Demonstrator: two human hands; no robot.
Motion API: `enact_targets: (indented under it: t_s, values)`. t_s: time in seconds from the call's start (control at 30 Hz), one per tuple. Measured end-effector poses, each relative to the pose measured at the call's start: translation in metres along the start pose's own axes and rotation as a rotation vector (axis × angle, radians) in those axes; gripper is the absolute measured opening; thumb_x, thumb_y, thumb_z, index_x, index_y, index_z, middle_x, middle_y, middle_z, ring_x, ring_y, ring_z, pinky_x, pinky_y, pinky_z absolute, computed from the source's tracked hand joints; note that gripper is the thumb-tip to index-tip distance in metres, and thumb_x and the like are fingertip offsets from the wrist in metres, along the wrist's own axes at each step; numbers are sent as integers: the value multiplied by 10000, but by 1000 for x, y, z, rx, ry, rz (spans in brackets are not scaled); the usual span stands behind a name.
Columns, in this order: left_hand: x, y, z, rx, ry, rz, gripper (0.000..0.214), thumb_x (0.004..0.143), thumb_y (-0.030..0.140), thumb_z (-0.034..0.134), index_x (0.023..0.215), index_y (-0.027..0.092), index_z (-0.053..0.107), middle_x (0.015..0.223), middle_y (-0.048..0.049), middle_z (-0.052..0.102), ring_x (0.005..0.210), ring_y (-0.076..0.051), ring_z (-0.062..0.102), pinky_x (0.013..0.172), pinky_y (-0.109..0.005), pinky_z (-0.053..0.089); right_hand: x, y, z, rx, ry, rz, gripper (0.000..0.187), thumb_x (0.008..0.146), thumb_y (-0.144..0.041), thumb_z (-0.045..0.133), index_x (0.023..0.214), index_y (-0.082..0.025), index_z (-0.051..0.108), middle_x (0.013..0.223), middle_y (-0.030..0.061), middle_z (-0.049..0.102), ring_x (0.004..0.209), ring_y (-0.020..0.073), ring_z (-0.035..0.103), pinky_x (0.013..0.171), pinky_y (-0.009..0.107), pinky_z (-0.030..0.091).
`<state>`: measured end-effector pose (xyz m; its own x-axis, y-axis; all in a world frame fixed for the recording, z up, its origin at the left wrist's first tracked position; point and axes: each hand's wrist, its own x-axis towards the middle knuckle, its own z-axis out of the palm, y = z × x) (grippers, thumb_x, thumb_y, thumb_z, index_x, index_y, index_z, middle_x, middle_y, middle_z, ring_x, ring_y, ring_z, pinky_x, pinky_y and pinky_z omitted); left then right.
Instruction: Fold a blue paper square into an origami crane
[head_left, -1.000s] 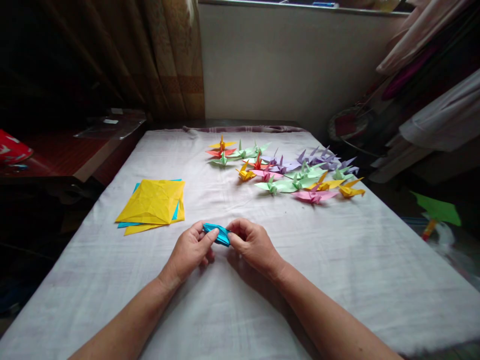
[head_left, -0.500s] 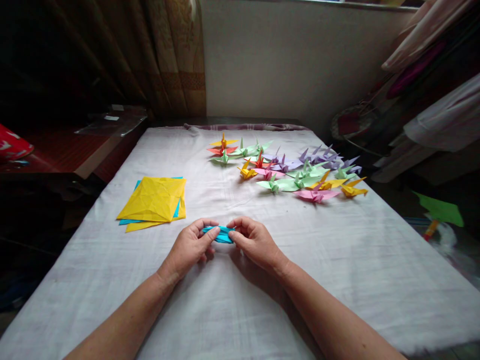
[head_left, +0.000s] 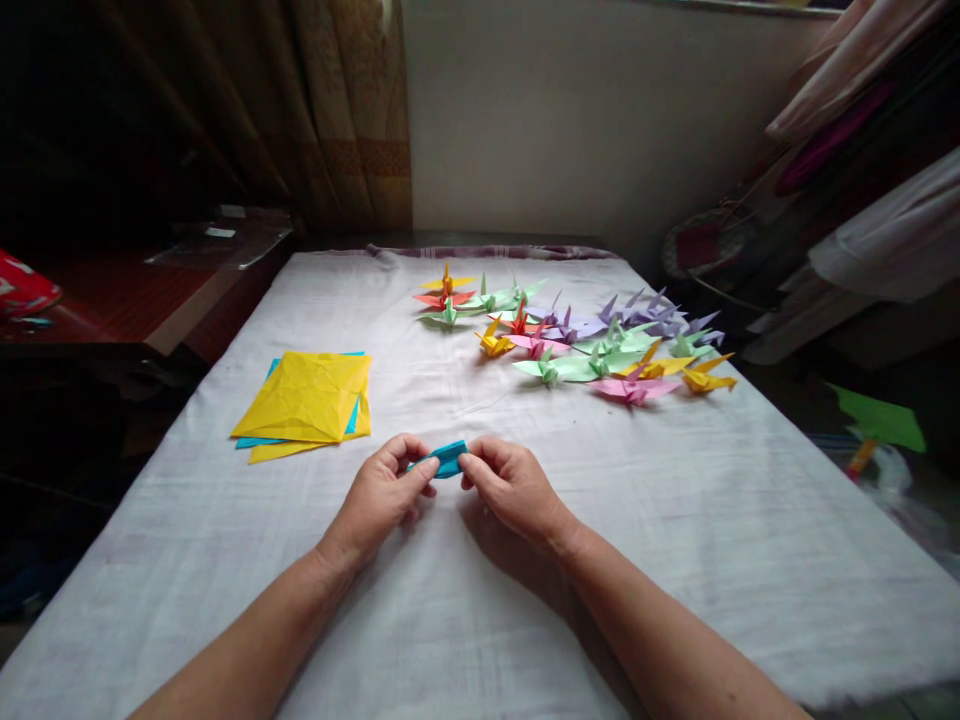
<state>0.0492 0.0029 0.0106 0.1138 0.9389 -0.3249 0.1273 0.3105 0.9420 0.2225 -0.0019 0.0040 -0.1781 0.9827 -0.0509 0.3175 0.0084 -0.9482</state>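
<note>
Between my hands, just above the white cloth, is a small piece of folded blue paper [head_left: 451,459]. My left hand [head_left: 390,478] pinches its left end between thumb and fingers. The thumb and fingertips of my right hand [head_left: 511,482] are closed on its right end. The paper tilts, its right end raised a little. Fingers hide both ends. Left of my left hand lies a stack of creased yellow sheets [head_left: 307,395], with a blue sheet [head_left: 352,416] showing between them. Beyond my right hand, several folded paper cranes stand, among them a pink crane [head_left: 634,388].
A white cloth [head_left: 675,560] covers the table. More cranes, such as a yellow-orange crane [head_left: 495,340], spread over its far right part. A dark red side table [head_left: 150,310] at the left bears a clear plastic bag [head_left: 240,240]. Clothes [head_left: 892,240] hang at the right.
The folded blue paper has turned in my fingers: it lay nearly level showing a wider, pleated face, and now slants up to the right. Both hands have barely moved.
</note>
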Motion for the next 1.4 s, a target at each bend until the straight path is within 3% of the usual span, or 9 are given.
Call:
enact_targets:
  t_s: [0.17,0.23,0.33,0.5,0.63,0.77,1.0,1.1,1.4]
  values:
    - [1,2,-8,168,-148,23,350,687,454,720,892,177,656,672,12,615,474,-101,520,360,-169,354,-1,-1,-7,-203,-96,-79,269,827,-245,525,565,-194,491,523,-48,476,519,89,410,513,220,280]
    - [0,3,-9,226,-172,92,290,732,446,694,809,167,689,649,1,615,504,-99,510,421,-177,378,-1,-1,-7,-225,-128,-91,269,829,-258,536,570,-192,504,520,-49,470,518,88,403,508,219,273]
    - [-2,2,-5,172,-125,157,301,747,450,688,675,159,659,610,-1,593,564,-108,508,497,-185,398,-1,-3,-4,-109,-135,-53,240,836,-291,538,621,-188,567,570,-32,546,552,96,466,531,212,332]
    - [-4,1,5,-25,0,136,353,709,502,724,719,158,643,656,-3,591,591,-113,505,528,-200,412,0,-6,-1,197,-102,18,224,829,-374,553,704,-189,572,589,-34,554,539,99,502,518,204,398]
    - [-5,2,6,-11,-58,118,342,717,503,717,772,172,652,680,-3,606,603,-119,518,536,-203,429,0,-4,-3,157,-97,9,245,820,-355,571,643,-185,557,571,-26,550,531,94,483,493,194,387]
    - [-3,2,3,59,-110,144,322,745,489,685,690,176,632,618,14,550,570,-110,475,504,-194,399,-1,-1,-3,73,-142,-12,242,826,-340,569,647,-177,582,598,-10,573,557,99,496,498,194,388]
    - [-1,-6,6,-9,33,200,306,770,474,673,695,185,613,643,8,562,590,-121,492,527,-207,430,-1,-2,8,307,-131,91,260,772,-426,667,776,-173,608,677,-16,605,585,106,549,529,212,455]
    - [-2,-7,8,-13,63,228,292,787,463,664,712,185,618,662,6,571,605,-120,502,532,-203,432,-2,-4,11,331,-97,109,248,737,-396,692,726,-178,576,641,-28,579,545,93,525,503,204,432]
    - [-3,4,2,-21,-83,83,355,721,505,698,716,163,603,551,54,517,433,-66,450,407,-173,385,0,-6,2,376,-162,200,162,693,-307,651,654,-184,551,561,-54,525,485,80,482,484,205,400]
